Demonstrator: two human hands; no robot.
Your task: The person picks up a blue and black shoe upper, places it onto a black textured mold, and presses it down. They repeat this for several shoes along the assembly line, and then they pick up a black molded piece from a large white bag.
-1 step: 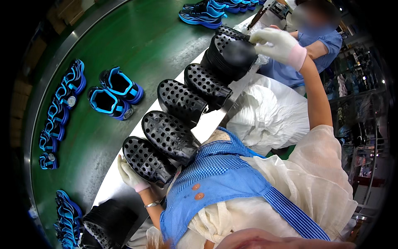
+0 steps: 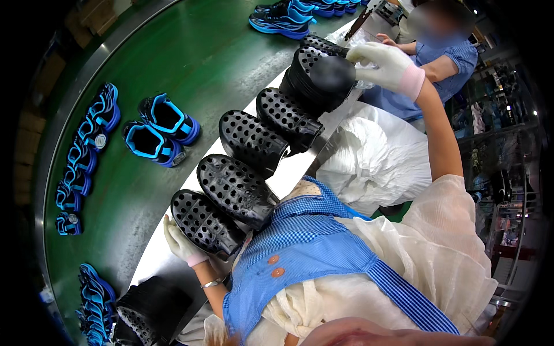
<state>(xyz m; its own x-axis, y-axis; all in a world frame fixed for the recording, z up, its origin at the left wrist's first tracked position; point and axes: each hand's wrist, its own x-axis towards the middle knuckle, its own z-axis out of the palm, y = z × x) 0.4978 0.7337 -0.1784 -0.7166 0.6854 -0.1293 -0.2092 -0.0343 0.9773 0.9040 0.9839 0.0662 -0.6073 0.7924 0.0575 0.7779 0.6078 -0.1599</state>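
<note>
Four-holed rows aside, several black perforated plastic shoe forms lie along the white bench edge; the leftmost form point(image 2: 206, 222) touches my apron side. My left hand point(image 2: 183, 243), in a pale glove, rests against that form's left side with its fingers stretched along it. Beside it lie a second form point(image 2: 234, 187), a third form point(image 2: 253, 138) and a fourth form point(image 2: 287, 118). My right hand point(image 2: 384, 64), also gloved, reaches to the far stack of shoe forms point(image 2: 309, 81). Its bent fingers meet the stack's right edge; their grip is partly hidden.
A pair of black-and-blue sneakers point(image 2: 161, 130) stands on the green surface point(image 2: 208, 63). More sneakers point(image 2: 86, 144) line its left, others point(image 2: 283, 20) its far side. Another stack of forms point(image 2: 153, 305) is at lower left. A co-worker point(image 2: 444, 63) sits beyond white plastic sheeting point(image 2: 375, 155).
My right hand has shifted very slightly down at the stack. The co-worker's hand has moved a little. My left hand and the shoe forms stay put.
</note>
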